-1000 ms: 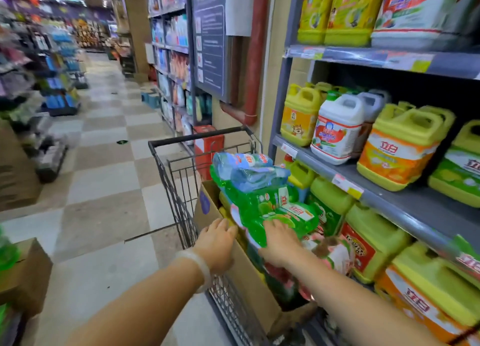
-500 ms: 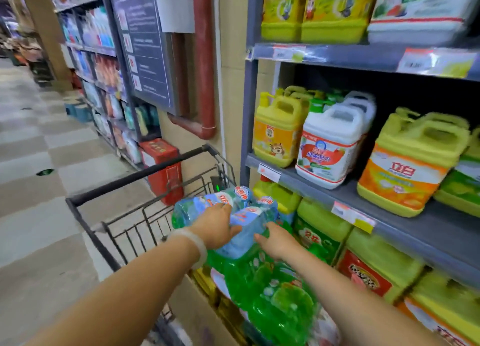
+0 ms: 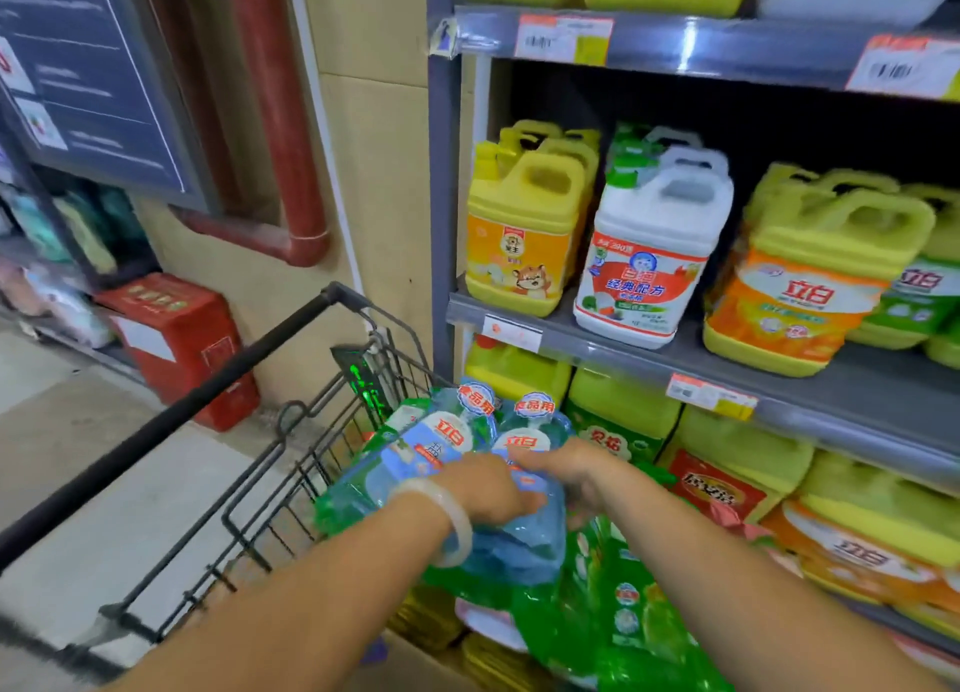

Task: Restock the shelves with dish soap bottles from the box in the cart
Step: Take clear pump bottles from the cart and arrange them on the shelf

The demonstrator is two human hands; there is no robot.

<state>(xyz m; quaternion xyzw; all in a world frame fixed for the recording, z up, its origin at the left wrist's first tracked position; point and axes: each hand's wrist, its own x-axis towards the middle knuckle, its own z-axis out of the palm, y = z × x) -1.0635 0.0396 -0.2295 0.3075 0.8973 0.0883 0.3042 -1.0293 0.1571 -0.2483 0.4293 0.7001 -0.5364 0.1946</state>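
Both hands have lifted the shrink-wrapped pack of dish soap bottles (image 3: 467,463) higher out of the box than half a second ago, and the view has swung closer to the shelves. The left hand (image 3: 485,489), a pale bangle (image 3: 452,522) on its wrist, curls over the top of the blue bottles, fingers wrapped around the plastic. The right hand (image 3: 576,470) grips the same pack from the right side, fingers bent against the wrap. Green bottles (image 3: 618,613) hang from the lower part of the bundle. Below them the cardboard box (image 3: 415,663) sits in the wire cart (image 3: 291,463), whose black handle runs off to the left. Just to the right, the grey middle shelf (image 3: 857,385) carries a yellow jug (image 3: 524,224), a white jug (image 3: 649,260) and a lime-green jug (image 3: 810,281) side by side. More yellow-green jugs (image 3: 737,457) fill the shelf underneath. A red box (image 3: 182,343) stands on the floor by the wall, left of the cart.
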